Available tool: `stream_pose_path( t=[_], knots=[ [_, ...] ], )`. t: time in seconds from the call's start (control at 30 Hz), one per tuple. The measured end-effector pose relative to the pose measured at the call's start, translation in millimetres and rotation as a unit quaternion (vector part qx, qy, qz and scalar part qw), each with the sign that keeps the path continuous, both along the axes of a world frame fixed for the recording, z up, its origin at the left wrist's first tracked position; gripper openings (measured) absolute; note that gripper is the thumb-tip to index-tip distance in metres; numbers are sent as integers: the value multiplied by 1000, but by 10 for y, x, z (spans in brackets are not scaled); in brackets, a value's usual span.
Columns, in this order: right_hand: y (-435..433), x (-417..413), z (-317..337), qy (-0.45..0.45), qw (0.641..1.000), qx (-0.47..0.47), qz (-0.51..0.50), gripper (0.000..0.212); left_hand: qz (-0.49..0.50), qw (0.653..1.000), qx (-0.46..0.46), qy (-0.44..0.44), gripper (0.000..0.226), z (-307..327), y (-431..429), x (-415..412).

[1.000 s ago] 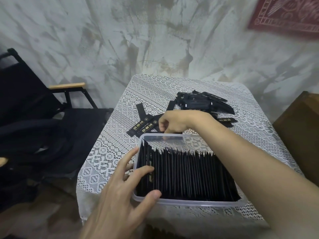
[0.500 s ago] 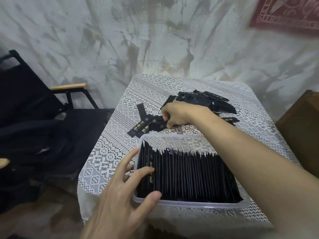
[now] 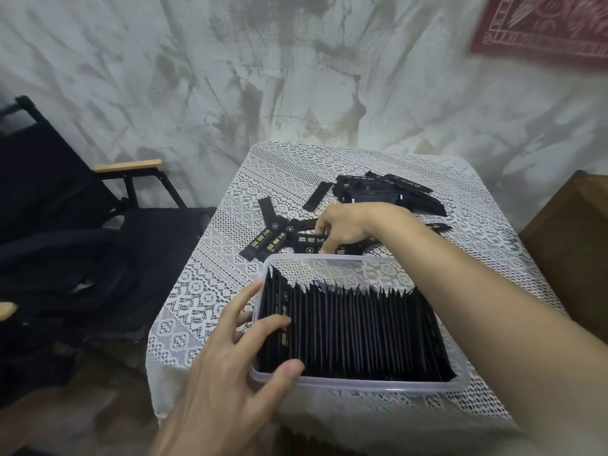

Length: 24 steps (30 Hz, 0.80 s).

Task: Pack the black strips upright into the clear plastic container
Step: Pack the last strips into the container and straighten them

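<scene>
Presently: row standing in the container, another strip being reached for.

The packed strips (image 3: 355, 327) are standing on edge in a dense row inside the clear container (image 3: 378, 386), which is sitting near the counter's (image 3: 493, 258) front edge. The left hand (image 3: 227, 373), fingers spread, is resting its thumb on the near rim and a fingertip on the leftmost strips, apparently propping the row upright. The right hand (image 3: 352, 225) is curling its fingers onto the loose strips (image 3: 273, 240) just beyond the far rim. Whether it is gripping one cannot be told.

Small gold print stands on the loose black strips (image 3: 279, 240) beyond the clear container (image 3: 362, 385). No word is legible.
</scene>
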State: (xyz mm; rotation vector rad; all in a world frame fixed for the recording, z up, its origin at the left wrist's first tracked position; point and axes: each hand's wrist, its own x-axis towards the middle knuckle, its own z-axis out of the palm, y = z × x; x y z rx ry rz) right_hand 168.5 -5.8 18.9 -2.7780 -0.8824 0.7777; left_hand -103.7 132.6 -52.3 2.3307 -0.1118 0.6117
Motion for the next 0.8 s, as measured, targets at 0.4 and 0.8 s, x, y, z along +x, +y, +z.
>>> stream_pose_path(
  t=[0.4, 0.8],
  knots=[
    [-268, -772, 655, -22, 952, 295, -80, 17, 8, 1000, 3, 3, 54, -8, -27, -33],
    [-235, -1779, 58, -96, 968, 184, -138, 29, 16, 1000, 19, 9, 62, -42, -82, -52]
  ],
)
